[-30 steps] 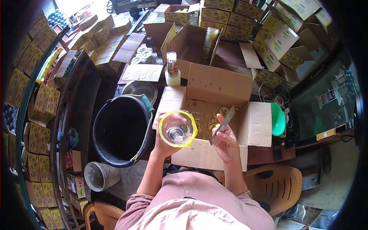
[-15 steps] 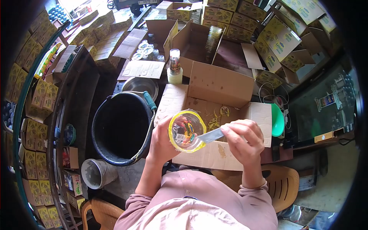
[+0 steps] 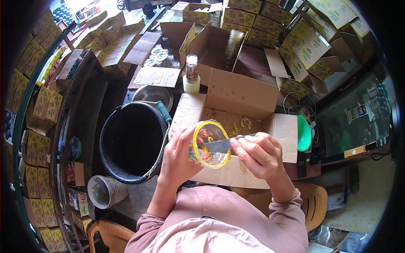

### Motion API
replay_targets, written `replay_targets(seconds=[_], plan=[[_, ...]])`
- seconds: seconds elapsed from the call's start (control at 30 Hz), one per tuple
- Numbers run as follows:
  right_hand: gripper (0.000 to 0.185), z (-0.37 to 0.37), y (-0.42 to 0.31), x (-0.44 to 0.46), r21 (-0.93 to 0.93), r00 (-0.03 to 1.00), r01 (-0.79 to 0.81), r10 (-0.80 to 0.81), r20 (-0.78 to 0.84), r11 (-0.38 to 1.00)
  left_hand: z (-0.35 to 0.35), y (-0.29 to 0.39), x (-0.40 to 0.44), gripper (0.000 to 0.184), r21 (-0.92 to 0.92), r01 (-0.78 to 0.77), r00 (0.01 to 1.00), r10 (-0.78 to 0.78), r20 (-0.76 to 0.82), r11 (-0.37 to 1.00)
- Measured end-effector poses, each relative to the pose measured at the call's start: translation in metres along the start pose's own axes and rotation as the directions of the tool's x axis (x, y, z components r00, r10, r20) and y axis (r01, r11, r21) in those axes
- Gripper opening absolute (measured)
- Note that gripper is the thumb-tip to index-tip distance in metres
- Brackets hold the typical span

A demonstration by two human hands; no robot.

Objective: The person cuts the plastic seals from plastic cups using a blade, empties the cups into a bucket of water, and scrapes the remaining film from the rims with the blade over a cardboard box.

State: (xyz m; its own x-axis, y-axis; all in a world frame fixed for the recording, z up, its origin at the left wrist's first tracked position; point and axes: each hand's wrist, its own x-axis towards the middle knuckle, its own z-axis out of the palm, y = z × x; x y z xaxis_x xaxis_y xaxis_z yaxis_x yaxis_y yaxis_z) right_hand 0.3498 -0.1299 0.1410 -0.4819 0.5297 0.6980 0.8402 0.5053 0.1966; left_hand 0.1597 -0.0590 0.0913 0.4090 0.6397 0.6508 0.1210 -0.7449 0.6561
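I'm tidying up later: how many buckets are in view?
2: the black bucket left of the left hand, and the smaller grey bucket lower in the picture. Others may be hidden.

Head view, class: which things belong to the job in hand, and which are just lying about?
Likely the job:
round, yellow-rimmed clear plastic cup, in the left hand
flat grey metal blade, in the right hand
open brown cardboard box holding yellow scraps

Apparently lying about:
round black bucket
small round grey bucket
green plastic bowl

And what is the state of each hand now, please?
Left hand: closed around the clear yellow-rimmed cup.
Right hand: closed, holding the knife.
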Motion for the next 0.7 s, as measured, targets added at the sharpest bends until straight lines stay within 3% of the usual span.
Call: replay_targets(seconds=[0.7], plan=[[0.018, -0.002, 0.010, 0.001, 0.014, 0.993, 0.103, -0.102, -0.057, 0.995, 0.002, 0.017, 0.003, 0.070, -0.060, 0.068, 0.995, -0.063, 0.075, 0.996]])
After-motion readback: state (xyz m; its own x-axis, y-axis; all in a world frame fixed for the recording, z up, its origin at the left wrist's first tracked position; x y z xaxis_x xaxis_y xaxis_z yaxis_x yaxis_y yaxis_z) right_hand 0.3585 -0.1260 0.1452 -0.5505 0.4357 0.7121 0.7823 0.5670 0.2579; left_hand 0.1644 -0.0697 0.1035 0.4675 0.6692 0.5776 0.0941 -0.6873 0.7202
